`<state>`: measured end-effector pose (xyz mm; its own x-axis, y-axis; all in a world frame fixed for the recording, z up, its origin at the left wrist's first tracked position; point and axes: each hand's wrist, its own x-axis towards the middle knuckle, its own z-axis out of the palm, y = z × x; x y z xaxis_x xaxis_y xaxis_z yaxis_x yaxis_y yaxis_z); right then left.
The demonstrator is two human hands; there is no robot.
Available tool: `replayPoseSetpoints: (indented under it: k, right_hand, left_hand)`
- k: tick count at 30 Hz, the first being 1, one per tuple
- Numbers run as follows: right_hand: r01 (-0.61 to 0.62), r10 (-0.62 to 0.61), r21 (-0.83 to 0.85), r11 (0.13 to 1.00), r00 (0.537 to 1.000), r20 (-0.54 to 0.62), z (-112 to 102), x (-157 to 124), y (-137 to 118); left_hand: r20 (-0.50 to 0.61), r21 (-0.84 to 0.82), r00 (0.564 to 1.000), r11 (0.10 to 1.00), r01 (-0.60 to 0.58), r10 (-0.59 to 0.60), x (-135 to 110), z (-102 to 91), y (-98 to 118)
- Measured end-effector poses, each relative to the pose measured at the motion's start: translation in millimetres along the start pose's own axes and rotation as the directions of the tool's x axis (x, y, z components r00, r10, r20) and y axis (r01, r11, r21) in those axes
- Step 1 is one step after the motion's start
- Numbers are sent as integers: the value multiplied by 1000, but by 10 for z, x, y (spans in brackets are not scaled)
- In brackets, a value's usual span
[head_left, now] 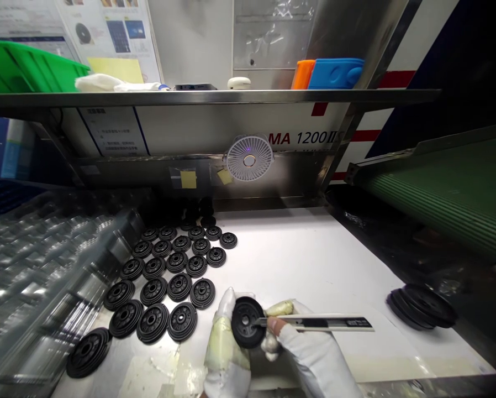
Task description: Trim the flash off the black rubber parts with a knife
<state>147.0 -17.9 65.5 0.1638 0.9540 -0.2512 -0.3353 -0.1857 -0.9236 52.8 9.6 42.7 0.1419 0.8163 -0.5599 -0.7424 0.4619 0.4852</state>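
Note:
My left hand (226,345), in a white glove with yellowish tape around the fingers, grips a round black plastic wheel (243,338) by its edge and holds it tilted above the front of the table. In my right hand (304,345), also gloved and with a bare thumb tip, is a slim utility knife (334,323). Its blade end points left and reaches the wheel's face near the hub; whether it touches cannot be made out. Several similar black wheels (179,287) lie in rough rows to the left of my hands.
Black wheels are stacked (422,307) at the right on the white tabletop (306,249). Clear plastic trays (57,265) rise along the left. A small fan (249,159) sits below a metal shelf (231,98). A green conveyor belt (447,188) stands at the right.

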Motion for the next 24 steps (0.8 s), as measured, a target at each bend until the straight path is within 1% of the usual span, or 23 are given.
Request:
replayPoseSetpoints:
  k: [1,3,5,6,8,11,13,17,24]
  right_hand:
    - [11,-12,50,999,1000,15,-21,7,-21]
    - [54,-54,131,990,999,-1,-83,17,-57]
    - [100,-93,142,985,994,-58,-157,15,-84]
    - [113,-103,134,985,991,-82,-189,9,-91]
    - [104,-89,140,985,990,-110,-229,-10,-92]
    - [34,-11,190,981,993,-119,-220,-35,-53]
    - [42,-12,203,978,989,-145,-186,-39,-8]
    - [121,-83,202,972,979,-185,-122,-30,60]
    - [181,-149,132,975,963,-223,-83,-82,29]
  left_hand:
    - [40,-6,999,1000,18,-18,-4,15,20]
    - [132,3,990,999,39,-39,-12,25,64]
    - [195,16,980,999,45,-48,-13,-1,98]
    - [209,29,977,999,42,-47,-9,-26,108]
    - [233,56,972,998,13,-25,6,-84,107]
    - [296,101,955,994,-37,6,33,-145,71]
    - [301,118,953,990,-78,40,36,-147,44]
    - [293,137,954,984,-115,71,-3,-88,19]
    - [324,57,936,984,-167,140,-77,-18,2]
